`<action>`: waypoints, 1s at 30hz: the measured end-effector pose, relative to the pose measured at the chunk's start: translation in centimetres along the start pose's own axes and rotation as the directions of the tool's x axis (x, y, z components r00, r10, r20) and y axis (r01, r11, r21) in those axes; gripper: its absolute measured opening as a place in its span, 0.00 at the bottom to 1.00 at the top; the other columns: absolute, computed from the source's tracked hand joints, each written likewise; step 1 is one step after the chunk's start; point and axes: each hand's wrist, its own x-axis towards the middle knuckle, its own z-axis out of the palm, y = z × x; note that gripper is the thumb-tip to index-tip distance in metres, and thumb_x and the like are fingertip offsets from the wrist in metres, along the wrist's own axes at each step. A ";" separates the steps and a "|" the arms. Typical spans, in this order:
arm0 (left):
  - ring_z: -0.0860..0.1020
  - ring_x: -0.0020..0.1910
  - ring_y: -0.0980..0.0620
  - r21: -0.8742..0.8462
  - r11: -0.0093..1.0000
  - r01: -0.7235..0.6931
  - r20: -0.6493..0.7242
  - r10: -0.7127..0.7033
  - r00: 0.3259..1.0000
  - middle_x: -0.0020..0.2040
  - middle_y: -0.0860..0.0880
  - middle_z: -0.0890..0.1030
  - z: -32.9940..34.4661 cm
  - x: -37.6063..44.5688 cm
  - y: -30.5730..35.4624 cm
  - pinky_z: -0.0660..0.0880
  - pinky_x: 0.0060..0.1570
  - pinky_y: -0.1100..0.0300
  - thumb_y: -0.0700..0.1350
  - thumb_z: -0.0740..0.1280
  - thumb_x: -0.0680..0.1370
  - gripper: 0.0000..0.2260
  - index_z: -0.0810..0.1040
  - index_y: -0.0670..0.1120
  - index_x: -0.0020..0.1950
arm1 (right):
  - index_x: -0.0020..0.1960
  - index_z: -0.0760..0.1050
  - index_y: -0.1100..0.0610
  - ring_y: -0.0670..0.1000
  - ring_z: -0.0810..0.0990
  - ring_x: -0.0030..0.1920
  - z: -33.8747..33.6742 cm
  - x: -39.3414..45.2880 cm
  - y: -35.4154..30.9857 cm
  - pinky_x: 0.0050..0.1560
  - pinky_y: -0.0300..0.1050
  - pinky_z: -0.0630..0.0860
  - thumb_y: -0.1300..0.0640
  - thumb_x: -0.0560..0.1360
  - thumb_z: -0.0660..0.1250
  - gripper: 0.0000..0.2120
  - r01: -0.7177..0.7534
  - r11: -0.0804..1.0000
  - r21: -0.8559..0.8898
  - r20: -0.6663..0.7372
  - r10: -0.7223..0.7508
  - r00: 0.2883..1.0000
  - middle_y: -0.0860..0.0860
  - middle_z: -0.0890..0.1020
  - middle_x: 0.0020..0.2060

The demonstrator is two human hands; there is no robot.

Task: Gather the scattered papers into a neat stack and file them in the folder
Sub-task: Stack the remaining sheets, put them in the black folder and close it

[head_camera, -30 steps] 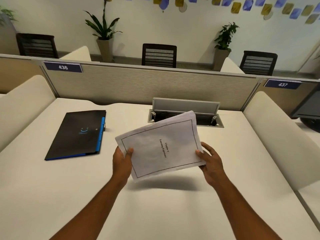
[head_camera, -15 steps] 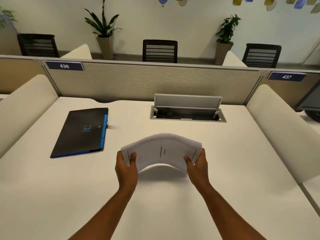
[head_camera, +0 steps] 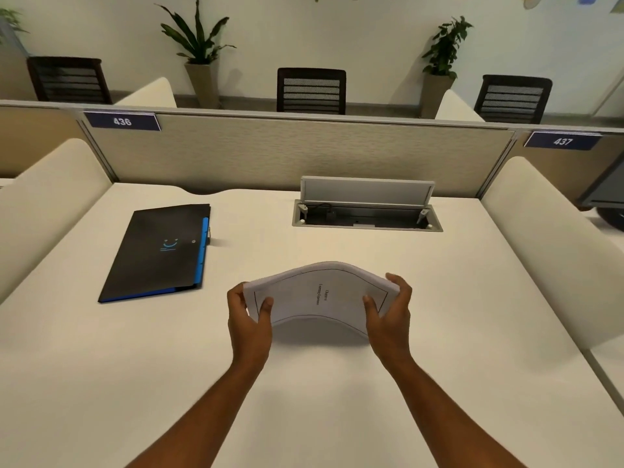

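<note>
Matt white paper stack (head_camera: 320,295), matt black folder (head_camera: 158,251), smooth cream desk (head_camera: 337,400)

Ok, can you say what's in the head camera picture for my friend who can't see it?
Two hands, the left hand and the right hand, hold a bowed stack of papers by its ends above a white desk. A closed black folder lies on the desk to the left.

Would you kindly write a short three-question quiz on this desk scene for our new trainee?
1. True or false: the folder lies shut on the desk.
2. Which hands grip the papers? A) left only B) right only C) both
3. Fill in: the papers are bowed ____ in the middle.

Key: 1 true. 2 C: left hand and right hand each hold an end. 3 upward.
</note>
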 end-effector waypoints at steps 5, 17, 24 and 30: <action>0.75 0.57 0.58 -0.023 0.998 -0.061 0.005 0.061 0.998 0.58 0.55 0.73 -0.2 0.6 0.5 0.73 0.43 0.78 0.38 0.70 0.76 0.22 0.66 0.55 0.64 | 0.78 0.61 0.50 0.36 0.69 0.67 -0.8 1.1 -0.4 0.56 0.25 0.74 0.68 0.76 0.69 0.35 0.333 0.900 -0.280 -0.015 -0.351 0.936 0.53 0.71 0.70; 0.73 0.59 0.51 -0.025 1.000 0.004 0.033 -0.003 0.999 0.59 0.51 0.73 0.3 0.5 -0.5 0.74 0.45 0.72 0.40 0.68 0.78 0.20 0.65 0.55 0.64 | 0.73 0.74 0.50 0.57 0.79 0.57 -1.0 1.3 -0.2 0.46 0.52 0.86 0.65 0.75 0.74 0.29 0.455 0.734 -0.504 0.107 -0.470 0.876 0.59 0.70 0.68; 0.74 0.58 0.52 -0.010 1.000 0.019 0.035 -0.019 0.999 0.58 0.51 0.74 0.4 0.8 -0.7 0.73 0.45 0.73 0.41 0.68 0.78 0.19 0.66 0.55 0.64 | 0.72 0.75 0.48 0.56 0.79 0.53 -1.0 1.1 -0.7 0.41 0.52 0.86 0.61 0.76 0.72 0.26 0.459 0.729 -0.508 0.115 -0.471 0.875 0.58 0.70 0.68; 0.74 0.57 0.52 0.026 0.996 0.080 0.034 -0.080 0.996 0.58 0.52 0.74 0.6 1.3 -1.0 0.76 0.52 0.61 0.44 0.69 0.77 0.20 0.66 0.52 0.66 | 0.78 0.61 0.45 0.39 0.72 0.62 -0.8 1.7 -0.8 0.52 0.29 0.79 0.58 0.74 0.76 0.39 0.344 0.880 -0.328 -0.036 -0.376 0.926 0.49 0.67 0.69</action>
